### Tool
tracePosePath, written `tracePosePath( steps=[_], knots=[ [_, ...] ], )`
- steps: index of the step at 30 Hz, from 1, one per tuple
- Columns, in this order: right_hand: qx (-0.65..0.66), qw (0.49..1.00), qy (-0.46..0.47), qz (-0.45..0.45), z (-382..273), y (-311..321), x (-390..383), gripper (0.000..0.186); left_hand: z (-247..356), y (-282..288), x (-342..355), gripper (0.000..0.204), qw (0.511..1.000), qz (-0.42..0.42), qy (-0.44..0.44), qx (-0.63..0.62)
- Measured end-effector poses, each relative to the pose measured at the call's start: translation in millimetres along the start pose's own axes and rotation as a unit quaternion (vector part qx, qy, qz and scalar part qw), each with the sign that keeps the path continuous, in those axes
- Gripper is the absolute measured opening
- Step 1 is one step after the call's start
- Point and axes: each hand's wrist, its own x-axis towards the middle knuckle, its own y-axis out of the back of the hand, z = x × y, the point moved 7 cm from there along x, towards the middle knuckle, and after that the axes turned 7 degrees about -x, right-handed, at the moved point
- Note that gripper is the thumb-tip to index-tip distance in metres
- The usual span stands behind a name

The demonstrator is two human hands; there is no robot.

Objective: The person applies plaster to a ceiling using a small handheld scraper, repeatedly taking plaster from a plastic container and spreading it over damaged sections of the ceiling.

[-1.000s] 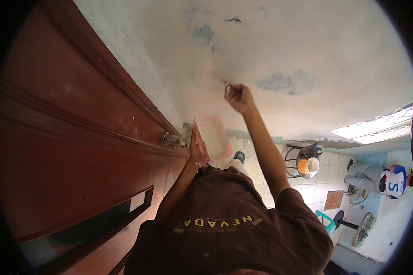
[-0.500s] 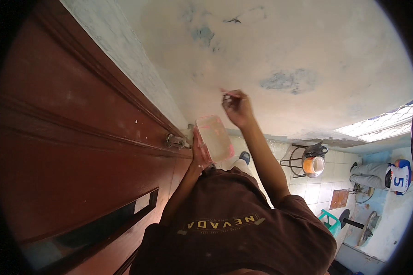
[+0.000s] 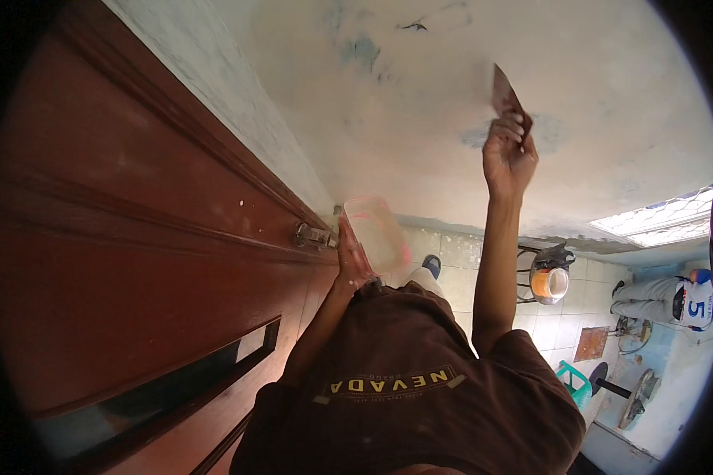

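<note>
My right hand (image 3: 509,165) is raised in front of a whitish plastered wall (image 3: 420,142). Its fingers are closed on a thin, flat putty scraper (image 3: 507,91), the blade pointing up and left. Behind that hand shows a bluish-grey patch (image 3: 548,134) on the wall, partly covered by the hand. I cannot tell whether the blade touches the wall. Low beside the door, my left hand (image 3: 350,255) grips the side of a translucent plastic tub (image 3: 382,237) with pinkish smears along its rim and pale stuff inside.
A brown wooden door (image 3: 135,206) with a metal latch (image 3: 313,236) stands close on my left. To the right, an orange-and-white bucket (image 3: 548,283) sits on a dark stool. Farther off are a green plastic stool (image 3: 576,384), a pedestal fan (image 3: 638,400) and another person (image 3: 665,301).
My right hand has moved right and upward along the wall with the scraper, from near the tub to the bluish-grey patch. My left hand still holds the tub.
</note>
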Motion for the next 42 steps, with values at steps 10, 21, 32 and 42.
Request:
tracePosePath(
  steps=[10, 21, 32, 42],
  knots=[
    [-0.208, 0.896, -0.233, 0.316, 80, 260, -55, 0.011, 5, 23, 5, 0.071, 0.998, 0.038, -0.038, 0.029],
    [0.005, 0.996, -0.082, 0.019, 8, -8, -1, 0.049, -1, 52, 9, 0.075, 0.996, 0.019, -0.065, -0.049],
    [-0.199, 0.896, -0.289, 0.271, 142, 279, -66, 0.017, -13, 129, 10, 0.08, 0.986, 0.075, -0.139, -0.053],
    [0.009, 0.983, -0.185, 0.003, 113, 85, -4, 0.041, -12, 118, -7, 0.073, 0.975, 0.083, -0.19, -0.076]
  ],
)
